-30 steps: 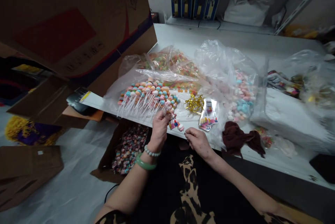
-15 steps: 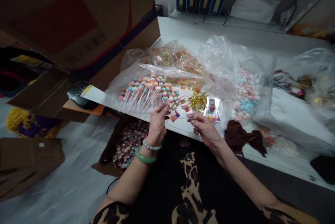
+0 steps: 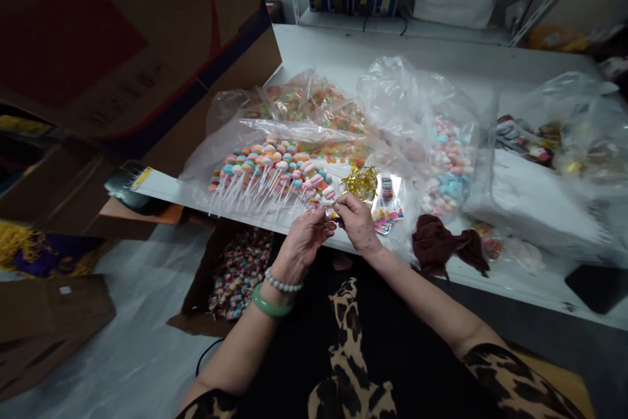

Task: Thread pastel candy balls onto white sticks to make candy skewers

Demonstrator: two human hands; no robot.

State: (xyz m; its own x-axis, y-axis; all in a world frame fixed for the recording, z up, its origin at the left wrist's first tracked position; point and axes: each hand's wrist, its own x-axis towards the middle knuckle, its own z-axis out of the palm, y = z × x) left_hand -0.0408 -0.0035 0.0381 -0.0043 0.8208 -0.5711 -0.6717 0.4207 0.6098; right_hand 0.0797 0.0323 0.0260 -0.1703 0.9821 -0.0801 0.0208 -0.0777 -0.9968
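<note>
My left hand and my right hand meet at the table's front edge, fingers pinched together on a thin candy stick with a small printed tag. The hands hide most of it. Just beyond them lies a mass of pastel round candies on white sticks, on a clear plastic bag. A tangle of gold twist ties sits close to my right hand, beside a small packet of printed tags.
Bags of pastel candies and gummies lie on the white table. A maroon cloth is to the right. Below the edge, a cardboard box holds wrapped sweets. A large cardboard sheet overhangs the left.
My right hand has moved left and my left hand right, closing the gap until both pinch the stick. The whole view has shifted slightly.
</note>
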